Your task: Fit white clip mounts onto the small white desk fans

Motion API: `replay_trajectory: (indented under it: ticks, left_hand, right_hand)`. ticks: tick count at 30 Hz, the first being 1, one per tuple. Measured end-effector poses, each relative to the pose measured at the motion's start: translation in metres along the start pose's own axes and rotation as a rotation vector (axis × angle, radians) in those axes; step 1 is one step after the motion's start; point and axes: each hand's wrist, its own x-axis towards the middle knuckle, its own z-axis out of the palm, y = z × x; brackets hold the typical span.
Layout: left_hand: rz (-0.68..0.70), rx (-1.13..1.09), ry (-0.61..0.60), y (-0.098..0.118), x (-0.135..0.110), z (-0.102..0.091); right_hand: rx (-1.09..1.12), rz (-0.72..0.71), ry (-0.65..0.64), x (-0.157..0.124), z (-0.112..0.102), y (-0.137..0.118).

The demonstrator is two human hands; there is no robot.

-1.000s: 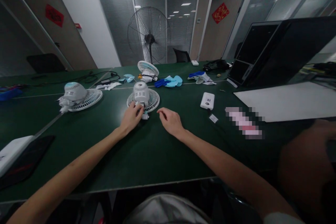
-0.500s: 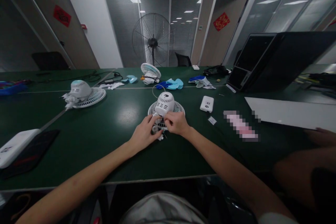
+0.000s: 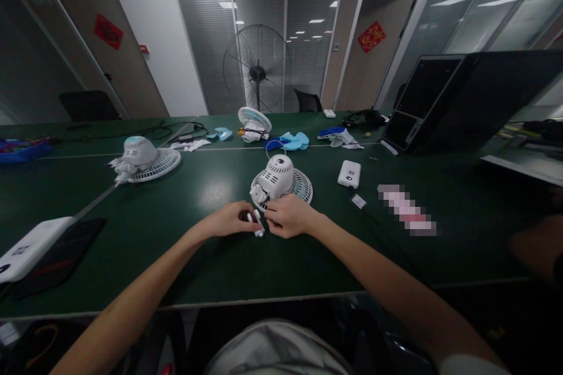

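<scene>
A small white desk fan head lies grille-down on the green table, its motor housing up. Just in front of it my left hand and my right hand meet, both closed on a small white plastic part at the fan's base. The fingers of both hands pinch this piece; how it joins the fan is hidden by my right hand.
A second fan head lies at the left, a third at the back with blue blades beside it. A white power bank sits right of the fan. A black computer case stands right, a white device near left.
The fan head came nearer and to the right, tilting a little. Both hands drew back from its housing to the small white part in front. A white sheet at the right is gone.
</scene>
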Motion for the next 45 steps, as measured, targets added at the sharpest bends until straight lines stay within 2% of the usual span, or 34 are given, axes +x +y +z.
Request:
replay_trajectory:
  ticks: [4,8,10,13,16,20,23,25,28,31,37,45]
  left_hand:
    - [0.062,-0.005,0.113,0.003,0.005,0.017]
    - [0.007,0.144,0.264,0.009,0.007,0.043]
    - [0.003,0.181,0.289,0.012,0.004,0.048]
    - [0.050,0.076,0.236,0.014,-0.001,0.042]
    - [0.073,-0.172,0.226,0.010,-0.002,0.028]
    - [0.136,-0.324,0.459,-0.001,0.005,0.015]
    - [0.107,-0.273,0.598,-0.007,0.010,0.012]
    - [0.090,-0.211,0.655,-0.008,0.010,0.012]
    - [0.092,-0.147,0.655,-0.007,0.008,0.012]
    - [0.076,-0.135,0.630,-0.004,0.006,0.013]
    - [0.021,-0.128,0.530,-0.006,0.012,0.024]
    - [0.104,-0.278,0.636,-0.013,0.020,0.044]
  right_hand:
    - [-0.028,-0.051,0.015,0.001,0.007,-0.002]
    - [-0.041,-0.055,0.005,0.002,0.013,-0.002]
    - [-0.050,-0.064,-0.008,0.002,0.014,-0.002]
    - [-0.044,-0.056,0.001,0.002,0.017,-0.002]
    - [-0.012,-0.002,0.061,0.003,0.020,-0.002]
    - [0.061,0.062,0.159,0.001,0.023,-0.002]
    - [0.109,0.122,0.226,-0.003,0.025,-0.002]
    - [0.126,0.211,0.277,-0.004,0.026,-0.002]
    - [0.149,0.352,0.351,-0.005,0.026,-0.001]
    - [0.205,0.398,0.423,-0.006,0.027,0.000]
    - [0.187,0.366,0.500,-0.003,0.028,-0.005]
    - [0.246,0.317,0.615,-0.002,0.032,-0.001]
